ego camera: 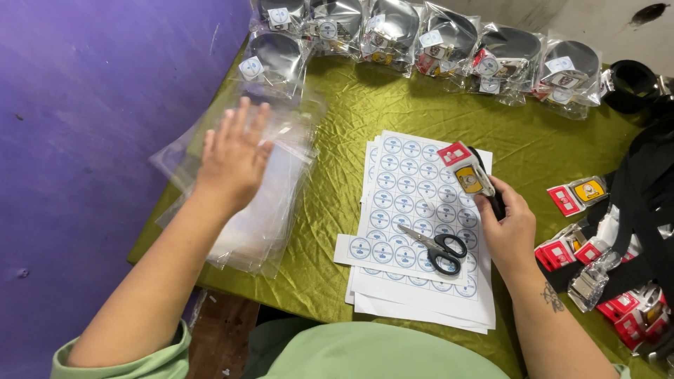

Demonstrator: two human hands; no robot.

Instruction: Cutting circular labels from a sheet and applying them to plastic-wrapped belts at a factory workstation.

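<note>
Right hand (509,228) covers belt (496,200); left hand (235,158) blurred over bags (270,203).

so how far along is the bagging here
Done: a row of sealed bags with round stickers lines the far edge of the green cloth. In hand: the right hand holds a belt buckle with tags, while the left hand rests on the stack of empty clear bags. Left: a heap of unbagged belts at the right, and sticker sheets mostly full, scissors on top.
</note>
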